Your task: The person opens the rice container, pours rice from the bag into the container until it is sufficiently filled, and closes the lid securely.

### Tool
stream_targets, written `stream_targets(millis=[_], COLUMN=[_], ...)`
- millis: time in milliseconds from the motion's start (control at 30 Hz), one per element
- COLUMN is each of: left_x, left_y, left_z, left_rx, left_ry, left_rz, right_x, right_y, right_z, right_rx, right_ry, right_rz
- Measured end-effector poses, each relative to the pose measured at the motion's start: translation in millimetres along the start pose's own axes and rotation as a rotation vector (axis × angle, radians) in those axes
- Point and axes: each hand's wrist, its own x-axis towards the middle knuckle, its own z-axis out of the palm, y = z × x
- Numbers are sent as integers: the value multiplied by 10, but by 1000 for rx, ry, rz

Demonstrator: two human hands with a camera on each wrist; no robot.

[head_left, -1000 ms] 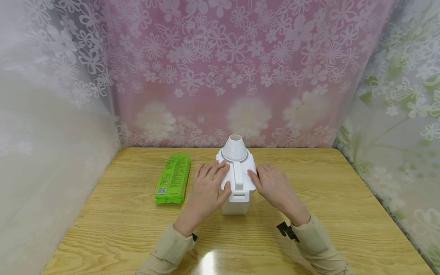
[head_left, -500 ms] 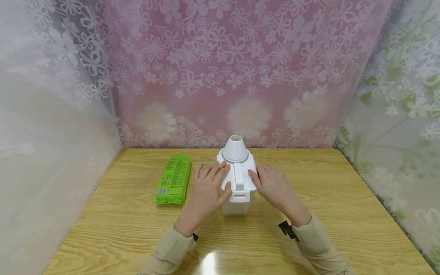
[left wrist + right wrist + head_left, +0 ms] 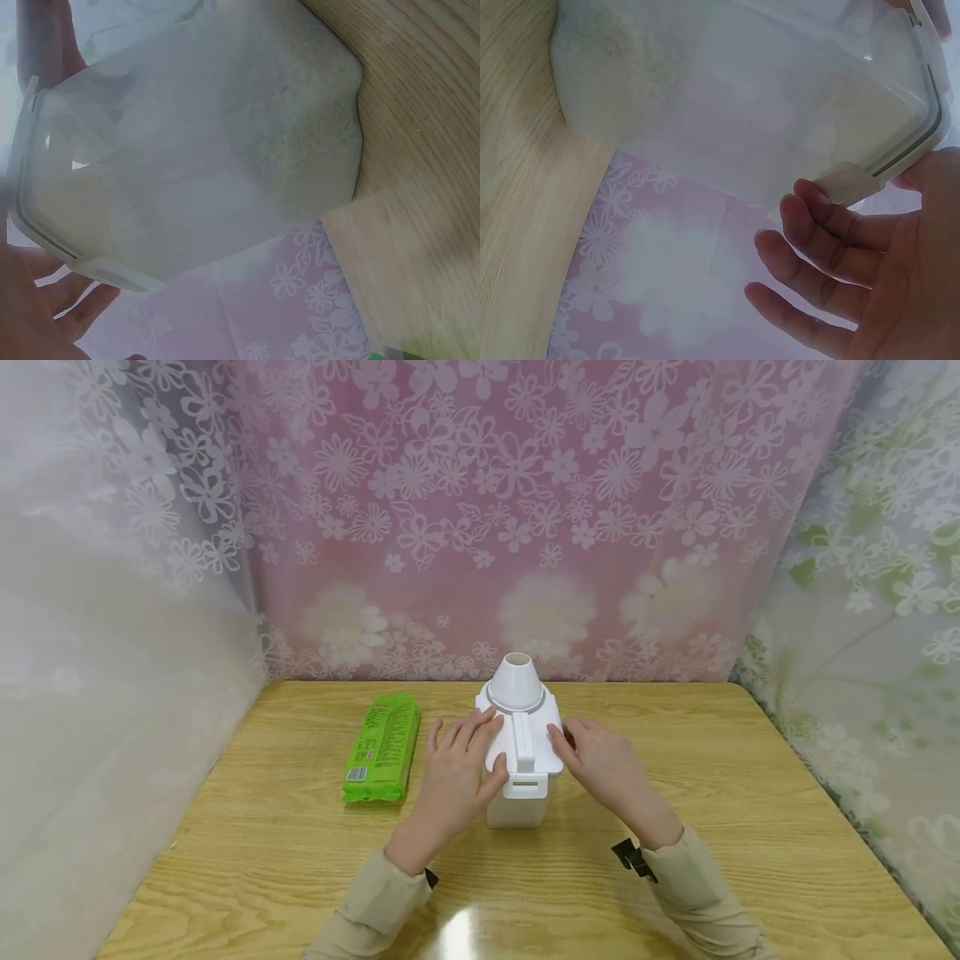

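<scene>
A translucent storage container [image 3: 517, 812] with a white lid [image 3: 542, 737] stands upright on the table. Whitish grains [image 3: 292, 124] fill its lower part in the left wrist view. The lid bears a raised handle bar and a white cone-shaped cap [image 3: 516, 683]. My left hand [image 3: 457, 768] rests on the lid's left side, its fingers extended and spread. At the right edge, my right hand [image 3: 603, 764] pinches the lid's side latch [image 3: 847, 184], thumb on top and index finger at the latch; the other fingers are loosely bent, apart from the container wall.
A bright green printed package [image 3: 382, 747] lies on the wooden table [image 3: 300, 868], left of the container. Floral curtains [image 3: 420, 527] hang behind the table and along both sides.
My right fingers have shifted slightly at the lid's edge, and a dark gap now shows between thumb and index finger. The left hand and container stay as they were.
</scene>
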Motion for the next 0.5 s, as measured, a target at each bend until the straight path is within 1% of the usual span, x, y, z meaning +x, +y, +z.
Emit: stream_targets(millis=[133, 200, 400, 500], left_x=[7, 11, 7, 10], left_y=[12, 16, 45, 87], left_z=[-4, -12, -29, -45], left_rx=[-20, -25, -43, -64], left_ry=[-9, -21, -29, -27], left_rz=[-22, -33, -47, -52], right_x=[22, 37, 117, 228], right_y=[41, 63, 119, 166], right_z=[1, 20, 86, 111], right_rx=[-32, -35, -9, 26], right_ry=[31, 37, 84, 85], right_rz=[-5, 15, 96, 103])
